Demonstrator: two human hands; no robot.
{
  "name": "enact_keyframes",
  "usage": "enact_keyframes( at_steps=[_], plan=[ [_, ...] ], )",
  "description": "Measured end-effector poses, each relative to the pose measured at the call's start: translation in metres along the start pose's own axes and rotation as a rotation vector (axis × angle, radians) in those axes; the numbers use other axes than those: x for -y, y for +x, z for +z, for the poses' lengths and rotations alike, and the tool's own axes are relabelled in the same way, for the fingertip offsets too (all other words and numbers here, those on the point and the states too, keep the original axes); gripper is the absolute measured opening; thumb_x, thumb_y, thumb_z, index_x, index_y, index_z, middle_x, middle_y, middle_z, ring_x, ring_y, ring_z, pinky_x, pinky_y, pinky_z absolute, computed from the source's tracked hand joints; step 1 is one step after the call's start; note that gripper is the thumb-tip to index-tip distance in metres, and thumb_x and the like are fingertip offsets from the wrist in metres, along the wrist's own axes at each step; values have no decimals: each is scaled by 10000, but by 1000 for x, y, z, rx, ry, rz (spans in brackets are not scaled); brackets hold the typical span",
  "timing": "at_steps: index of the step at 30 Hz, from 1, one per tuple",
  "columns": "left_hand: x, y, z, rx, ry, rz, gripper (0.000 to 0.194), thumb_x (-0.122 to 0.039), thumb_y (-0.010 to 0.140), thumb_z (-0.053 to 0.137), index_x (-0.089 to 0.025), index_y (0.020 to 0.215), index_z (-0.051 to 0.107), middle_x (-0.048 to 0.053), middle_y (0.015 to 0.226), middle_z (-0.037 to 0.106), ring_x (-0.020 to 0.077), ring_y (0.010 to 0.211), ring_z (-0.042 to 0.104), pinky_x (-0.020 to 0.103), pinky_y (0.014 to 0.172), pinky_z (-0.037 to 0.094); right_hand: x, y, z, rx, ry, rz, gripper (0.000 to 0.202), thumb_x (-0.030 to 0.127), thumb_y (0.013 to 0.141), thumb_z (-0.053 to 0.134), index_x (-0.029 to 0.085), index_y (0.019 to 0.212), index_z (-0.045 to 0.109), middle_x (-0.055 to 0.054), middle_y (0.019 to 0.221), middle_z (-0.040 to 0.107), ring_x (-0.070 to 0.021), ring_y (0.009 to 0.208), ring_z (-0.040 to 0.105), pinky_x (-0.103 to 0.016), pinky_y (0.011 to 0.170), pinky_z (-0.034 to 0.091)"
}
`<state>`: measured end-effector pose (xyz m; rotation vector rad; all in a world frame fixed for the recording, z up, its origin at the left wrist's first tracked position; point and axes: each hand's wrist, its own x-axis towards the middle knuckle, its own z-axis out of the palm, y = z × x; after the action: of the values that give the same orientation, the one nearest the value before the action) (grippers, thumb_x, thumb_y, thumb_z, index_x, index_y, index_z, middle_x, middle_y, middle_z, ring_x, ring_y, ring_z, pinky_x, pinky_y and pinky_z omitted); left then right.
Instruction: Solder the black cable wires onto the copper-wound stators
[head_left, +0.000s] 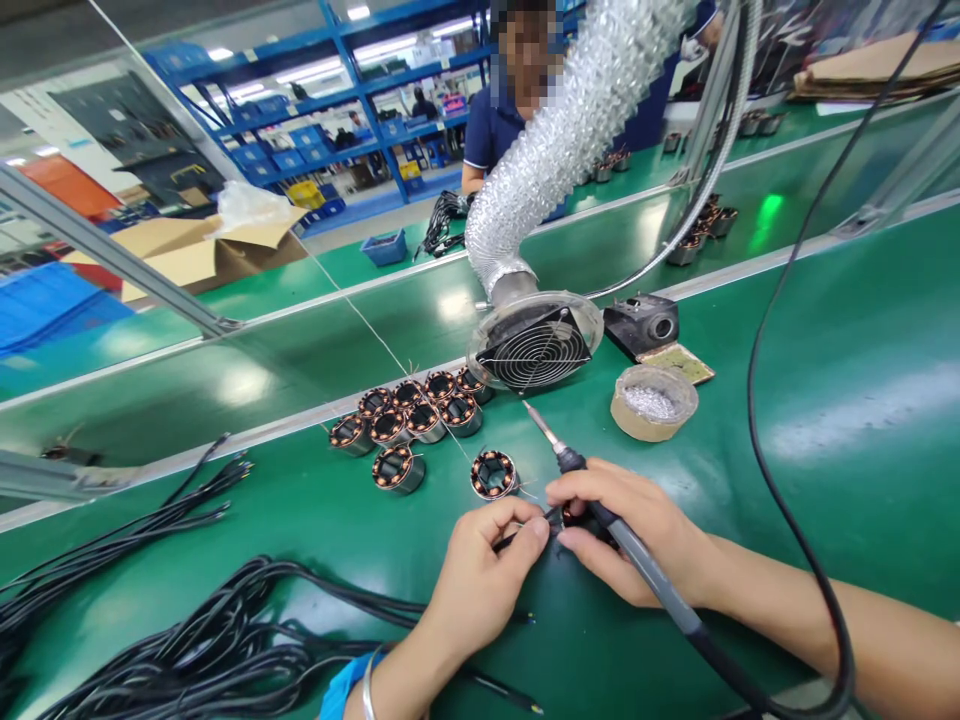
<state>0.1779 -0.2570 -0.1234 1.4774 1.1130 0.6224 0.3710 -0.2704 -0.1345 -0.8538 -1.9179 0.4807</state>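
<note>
My left hand (pixel 480 575) is closed, thumb and forefinger pinched on a black cable (pixel 507 543) at a small part with copper windings (pixel 568 516). My fingers mostly cover that part; it looks like a motor stator. My right hand (pixel 637 520) is wrapped round a soldering iron (pixel 651 568), its tip angled up and away to the left. The thumb and fingertips of this hand also reach the wound part. Just beyond my fingers, a copper-wound stator (pixel 495 491) lies on the green bench. Several more stators (pixel 425 424) sit grouped to the left, one (pixel 409 478) slightly apart.
A fume extractor (pixel 536 352) on a silver duct (pixel 562 150) hangs ahead. Right of it are a round tub (pixel 645 427) of silvery bits and a black iron stand (pixel 643 325). Black cables (pixel 217 640) cover the left. A person (pixel 491 130) is at the opposite bench.
</note>
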Motion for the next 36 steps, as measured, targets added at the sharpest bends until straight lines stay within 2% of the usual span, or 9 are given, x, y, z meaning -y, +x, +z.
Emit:
enact_keyframes(
  at_steps=[4,12,19,26,32,36],
  plan=[
    [1,0,3,-40,14,-55,249,-391,820,631,-150,762,656,-33,619,507,106,574,382,208,539,313,2,-2,1,-32,18,26,392,77,794,555,172,1173,521,-27,858,607,-144,753,586,-271,694,509],
    [7,1,3,-73,94,12,254,-347,891,515,-174,712,564,-48,608,441,116,585,374,222,558,302,3,2,1,70,85,156,401,59,800,500,200,1175,499,-1,845,640,-124,714,599,-266,712,500],
    [4,-5,4,-90,218,76,250,-298,939,450,-192,716,490,-45,645,452,124,614,400,226,589,312,5,6,2,77,70,129,337,72,795,480,184,1112,496,0,809,625,-139,730,589,-277,707,467],
    [-3,4,-1,11,88,2,187,-309,868,541,-171,743,553,-40,649,455,114,599,369,219,573,315,3,6,0,60,151,142,352,65,794,471,181,1126,486,14,788,606,-112,668,576,-241,672,462],
    [-2,3,-2,-51,151,-5,288,-358,889,526,-183,663,489,-51,601,370,112,582,327,218,556,293,4,7,0,37,122,120,341,60,790,470,183,1107,498,22,750,603,-123,686,577,-244,674,462],
    [-2,3,-1,-34,100,-42,301,-409,857,573,-173,676,530,-54,589,380,105,564,308,213,540,289,4,7,-1,5,148,120,314,68,811,464,183,1101,502,15,778,610,-106,656,580,-227,651,471]
  ],
)
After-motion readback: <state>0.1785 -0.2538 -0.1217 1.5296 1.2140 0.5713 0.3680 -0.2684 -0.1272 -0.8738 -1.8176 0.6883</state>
